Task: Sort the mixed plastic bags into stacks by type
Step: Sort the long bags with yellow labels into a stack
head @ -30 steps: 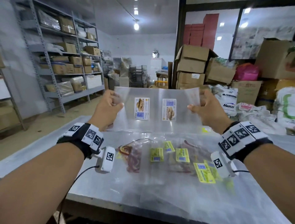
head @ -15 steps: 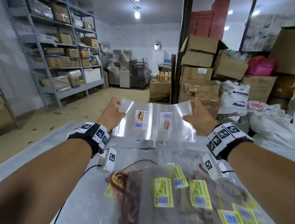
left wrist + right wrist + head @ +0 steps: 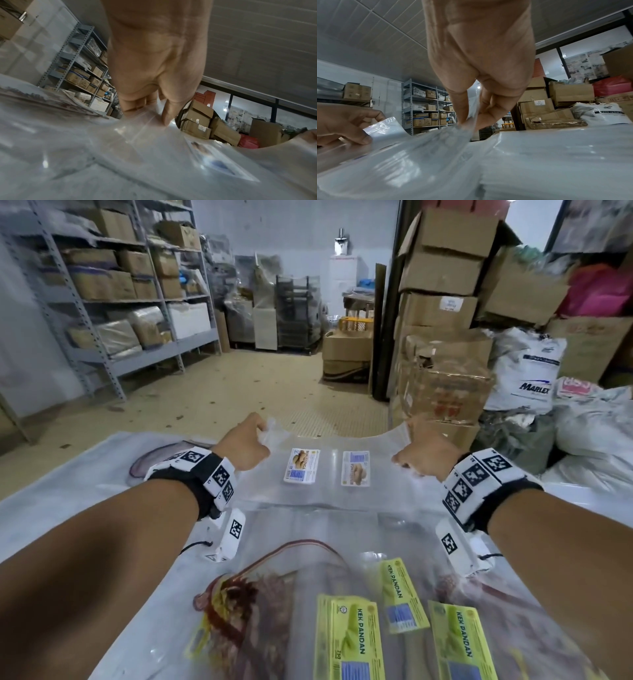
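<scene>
The left hand (image 3: 245, 445) and the right hand (image 3: 424, 455) each pinched a far corner of a clear plastic bag with two white biscuit labels (image 3: 329, 491), thumb against fingers. The bag sagged onto the plastic-covered table (image 3: 51, 501), beyond the mixed heap of green-labelled clear bags (image 3: 404, 597).
</scene>
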